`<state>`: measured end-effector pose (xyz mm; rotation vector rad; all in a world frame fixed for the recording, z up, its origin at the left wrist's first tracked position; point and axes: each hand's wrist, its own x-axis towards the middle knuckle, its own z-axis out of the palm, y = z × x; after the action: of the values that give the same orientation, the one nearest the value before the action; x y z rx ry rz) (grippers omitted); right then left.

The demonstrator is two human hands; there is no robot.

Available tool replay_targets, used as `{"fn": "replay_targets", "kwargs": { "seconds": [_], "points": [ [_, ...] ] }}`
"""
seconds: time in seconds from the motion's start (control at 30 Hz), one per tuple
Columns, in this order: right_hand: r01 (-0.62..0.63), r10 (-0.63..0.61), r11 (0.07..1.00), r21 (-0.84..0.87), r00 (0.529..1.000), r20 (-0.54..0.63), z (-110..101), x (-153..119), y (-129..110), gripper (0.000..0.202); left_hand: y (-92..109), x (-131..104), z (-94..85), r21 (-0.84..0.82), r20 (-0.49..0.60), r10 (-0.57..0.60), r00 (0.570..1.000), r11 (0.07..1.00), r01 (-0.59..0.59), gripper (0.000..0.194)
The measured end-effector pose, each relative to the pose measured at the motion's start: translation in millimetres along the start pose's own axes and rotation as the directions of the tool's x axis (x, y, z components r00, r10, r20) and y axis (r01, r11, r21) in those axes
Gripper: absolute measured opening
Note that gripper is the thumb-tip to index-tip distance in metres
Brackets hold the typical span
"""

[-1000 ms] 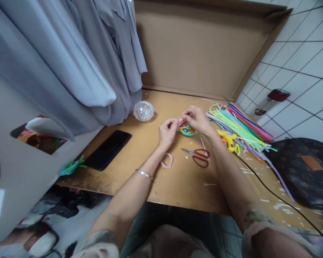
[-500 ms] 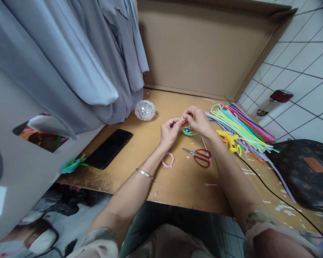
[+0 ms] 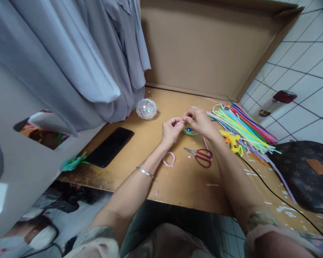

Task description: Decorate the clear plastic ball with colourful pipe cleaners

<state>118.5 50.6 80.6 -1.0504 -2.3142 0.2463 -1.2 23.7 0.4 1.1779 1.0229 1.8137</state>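
Observation:
Fingertips of my left hand (image 3: 172,129) and my right hand (image 3: 197,121) meet over the table. Both are pinched together around a small pink-purple strip (image 3: 177,124), mostly hidden by the fingers. Just beyond and below them lies a coil of blue, yellow and green strips (image 3: 190,129), partly covered by my right hand. Nearer to me, a pink loop (image 3: 169,159) rests by my left forearm. Scissors with red handles (image 3: 203,157) lie with blades slightly apart between my forearms.
A yellow glue gun (image 3: 232,140) with a black cord lies right of my right forearm, beside a pile of colourful strips (image 3: 239,122). A black phone (image 3: 110,147) and a clear faceted ball (image 3: 146,109) are left. A dark bag (image 3: 304,175) sits at the right edge.
My fingertips have drawn closer together, and less of the pink-purple strip shows between them. The whole view has shifted slightly; the other things stay put on the table.

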Motion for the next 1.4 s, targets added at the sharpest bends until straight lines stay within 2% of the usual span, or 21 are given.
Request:
{"fn": "replay_targets", "kwargs": {
  "seconds": [0.1,0.2,0.3,0.4,0.5,0.6,0.73,0.87,0.97,1.1,1.3,1.4],
  "points": [
    [0.059,-0.059,0.998,0.015,0.998,-0.018,-3,-2,-1,0.012,5,-1,-1.2,0.0,0.043,-0.011,0.999,1.0,0.011,0.016],
    [0.098,-0.081,0.984,0.148,0.99,-0.115,2,-1,3,0.011,9,-1,-2.1,-0.044,0.038,-0.029,0.999,0.999,0.031,0.017],
    [0.026,0.041,0.932,0.363,0.984,-0.175,15,3,8,0.008,12,2,-1.9,-0.137,0.004,-0.068,0.998,0.988,0.068,0.02],
    [-0.072,0.17,0.857,0.51,0.974,-0.148,28,7,10,0.01,15,6,-1.7,-0.275,-0.046,-0.111,0.993,0.957,0.094,0.019],
    [-0.021,0.112,0.909,0.416,0.974,-0.198,29,6,7,0.014,17,8,-3.1,-0.367,-0.06,-0.158,0.986,0.922,0.126,0.017],
    [0.132,-0.098,0.983,0.13,0.966,-0.238,19,2,2,0.019,18,10,-5.6,-0.366,-0.043,-0.132,0.99,0.925,0.107,0.017],
    [0.222,-0.259,0.953,-0.205,0.951,-0.17,9,-3,0,0.022,18,11,-7.6,-0.312,-0.03,-0.084,0.996,0.947,0.07,0.02],
    [0.245,-0.312,0.904,-0.349,0.938,-0.15,10,-3,2,0.023,19,10,-7.1,-0.295,-0.024,-0.07,0.997,0.954,0.059,0.018],
    [0.246,-0.32,0.909,-0.336,0.929,-0.187,13,-4,2,0.023,20,8,-6.1,-0.299,-0.01,-0.071,0.997,0.952,0.065,0.017],
    [0.252,-0.299,0.946,-0.206,0.922,-0.244,14,-6,-2,0.02,20,7,-4.8,-0.32,-0.015,-0.083,0.996,0.944,0.074,0.016],
    [0.223,-0.205,0.975,0.012,0.914,-0.35,19,-7,-9,0.019,19,7,-2.2,-0.331,0.003,-0.138,0.99,0.934,0.131,0.019],
    [0.188,-0.147,0.979,0.081,0.919,-0.365,22,-5,-8,0.018,19,7,-1.6,-0.339,-0.005,-0.142,0.99,0.932,0.132,0.022]
  ]
}}
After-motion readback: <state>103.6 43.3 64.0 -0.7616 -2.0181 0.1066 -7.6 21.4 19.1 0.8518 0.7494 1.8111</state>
